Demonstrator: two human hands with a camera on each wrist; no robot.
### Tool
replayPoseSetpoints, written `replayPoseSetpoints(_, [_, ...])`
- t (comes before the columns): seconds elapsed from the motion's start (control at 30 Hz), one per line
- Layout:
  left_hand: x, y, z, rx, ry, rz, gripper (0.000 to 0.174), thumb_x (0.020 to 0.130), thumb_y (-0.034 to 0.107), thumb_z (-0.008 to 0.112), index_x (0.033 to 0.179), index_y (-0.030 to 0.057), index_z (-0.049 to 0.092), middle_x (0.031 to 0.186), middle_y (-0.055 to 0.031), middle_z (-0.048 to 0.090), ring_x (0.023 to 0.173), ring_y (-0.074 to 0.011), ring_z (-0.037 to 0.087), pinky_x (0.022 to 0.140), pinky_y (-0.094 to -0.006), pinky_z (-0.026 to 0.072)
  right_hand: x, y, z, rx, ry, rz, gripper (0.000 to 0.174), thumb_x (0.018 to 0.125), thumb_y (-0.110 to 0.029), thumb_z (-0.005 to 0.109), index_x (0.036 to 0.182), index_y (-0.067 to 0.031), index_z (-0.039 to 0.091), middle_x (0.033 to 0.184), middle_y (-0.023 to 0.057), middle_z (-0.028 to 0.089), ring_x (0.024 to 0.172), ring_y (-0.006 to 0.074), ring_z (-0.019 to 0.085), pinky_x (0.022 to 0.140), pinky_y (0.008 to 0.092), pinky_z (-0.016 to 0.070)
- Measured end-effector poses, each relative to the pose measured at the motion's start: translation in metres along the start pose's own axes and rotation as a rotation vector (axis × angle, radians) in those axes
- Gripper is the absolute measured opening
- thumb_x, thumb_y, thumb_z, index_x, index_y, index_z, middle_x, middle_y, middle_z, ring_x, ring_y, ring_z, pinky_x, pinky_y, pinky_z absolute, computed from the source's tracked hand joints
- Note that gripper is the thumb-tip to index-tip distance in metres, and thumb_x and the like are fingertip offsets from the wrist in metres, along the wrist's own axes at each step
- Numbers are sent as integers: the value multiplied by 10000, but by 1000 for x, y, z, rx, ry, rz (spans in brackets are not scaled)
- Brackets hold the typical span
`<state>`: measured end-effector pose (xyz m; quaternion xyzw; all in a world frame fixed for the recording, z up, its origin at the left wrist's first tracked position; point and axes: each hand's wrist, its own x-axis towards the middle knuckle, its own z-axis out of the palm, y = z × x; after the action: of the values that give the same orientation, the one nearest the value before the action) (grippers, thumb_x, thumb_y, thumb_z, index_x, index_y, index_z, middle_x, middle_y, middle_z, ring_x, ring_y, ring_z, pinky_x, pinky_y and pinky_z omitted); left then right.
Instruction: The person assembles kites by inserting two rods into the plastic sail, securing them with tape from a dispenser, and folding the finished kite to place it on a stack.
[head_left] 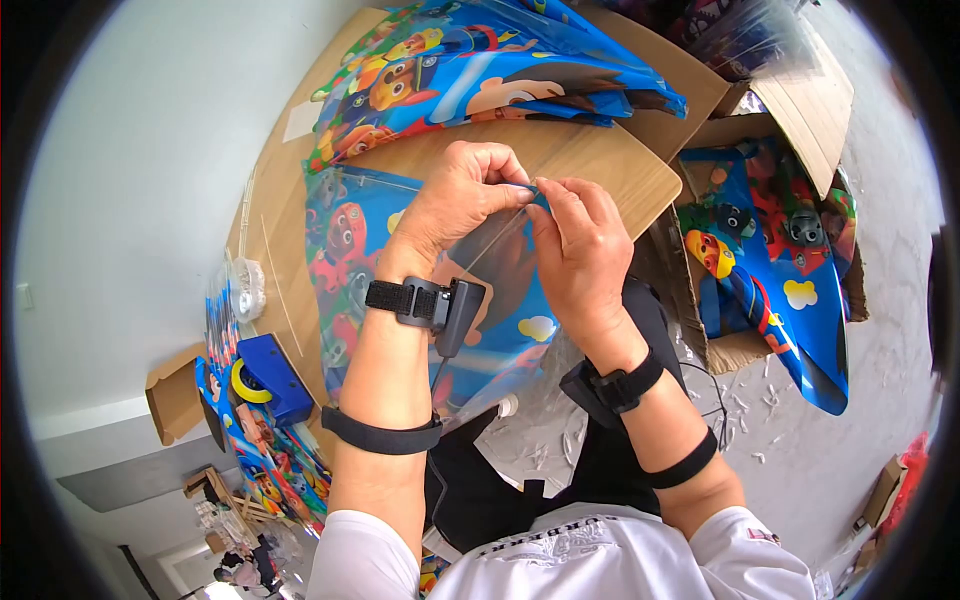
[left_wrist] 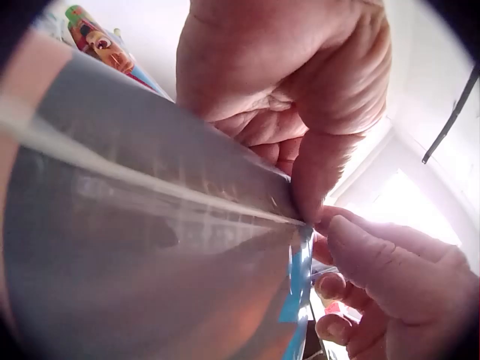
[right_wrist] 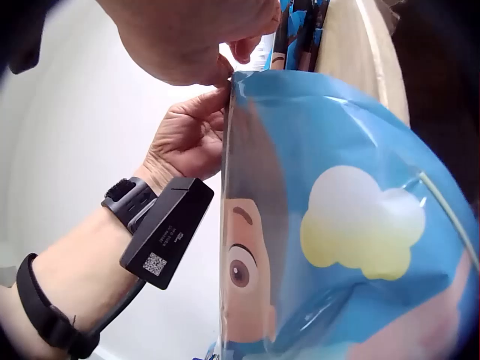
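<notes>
Pinch grip, both hands (head_left: 455, 205) (head_left: 590, 250) — printed sheet (head_left: 512, 300)

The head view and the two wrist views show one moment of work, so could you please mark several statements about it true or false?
1. The left hand and right hand both pinch the printed plastic sheet. True.
2. The two hands are far apart. False: their fingertips are close together at the sheet's edge.
3. In the head view, a blue holder with a yellow ring lies left of the left forearm. True.
4. The open cardboard box at right is empty. False: the cardboard box holds printed sheets.
5. The person's shirt is red. False: the shirt is white.
</notes>
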<state>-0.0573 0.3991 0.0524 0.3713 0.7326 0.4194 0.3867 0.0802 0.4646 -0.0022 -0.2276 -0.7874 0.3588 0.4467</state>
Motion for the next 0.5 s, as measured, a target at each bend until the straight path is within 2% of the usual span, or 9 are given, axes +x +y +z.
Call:
replayPoseSetpoints(0.07, [1, 0, 2, -24, 4, 15, 70, 753, 33, 669, 770, 14, 604, 690, 23, 579, 637, -33, 515, 577, -189, 425, 0, 0, 1, 38, 4, 66, 194, 727, -53, 651, 919, -32, 636, 888, 106, 588, 758, 277, 570, 664, 360, 479])
replayPoseSetpoints(0.13, [2, -1, 2, -5, 2, 17, 74, 753, 36, 670, 766, 15, 601, 687, 23, 577, 635, -34, 515, 576, -189, 426, 1, 1, 2, 228, -29, 311, 142, 749, -64, 650, 888, -35, 639, 821, 100, 599, 713, 253, 579, 634, 335, 474])
replayPoseSetpoints(0.17, [2, -1, 2, 15, 0, 19, 78, 752, 39, 671, 762, 16, 598, 685, 23, 575, 634, -34, 515, 574, -189, 427, 2, 0, 0, 228, -30, 311, 142, 749, -64, 650, 888, -35, 639, 821, 100, 599, 713, 253, 579, 634, 335, 474])
replayPoseSetpoints(0.23, [3, -1, 2, 24, -5, 25, 83, 753, 45, 673, 758, 18, 595, 683, 24, 573, 634, -33, 513, 575, -188, 428, 6, -1, -4, 343, -95, 452, 115, 750, -67, 648, 862, -43, 646, 811, 100, 589, 629, 215, 565, 597, 298, 459])
replayPoseSetpoints(0.37, [3, 2, 2, 53, -17, 19, 103, 749, 61, 682, 747, 28, 585, 687, 25, 569, 634, -30, 506, 576, -186, 428, 5, 10, 2, 431, -61, 426, 86, 770, -67, 643, 837, -12, 644, 740, 66, 582, 564, 158, 514, 560, 269, 435])
replayPoseSetpoints(0.43, [3, -1, 3, 39, -17, 26, 106, 747, 64, 685, 747, 31, 584, 688, 27, 566, 635, -30, 503, 573, -186, 425, 8, 8, 0, 884, -141, 836, 86, 801, -84, 641, 812, 1, 642, 650, 0, 536, 530, 98, 450, 508, 236, 388])
replayPoseSetpoints(0.47, [4, -2, 3, 25, -17, 34, 110, 745, 66, 687, 747, 34, 582, 689, 29, 564, 636, -29, 500, 570, -187, 423, 8, 11, 1, 883, -140, 836, 86, 801, -84, 641, 812, 1, 642, 650, 0, 536, 530, 98, 450, 508, 236, 388])
replayPoseSetpoints(0.5, [4, -3, 3, 24, -17, 33, 110, 745, 66, 687, 747, 34, 582, 689, 29, 564, 636, -29, 500, 570, -187, 423, 7, 16, 2, 1029, -185, 967, 92, 812, -97, 640, 804, -5, 641, 638, -21, 525, 538, 76, 440, 492, 218, 359])
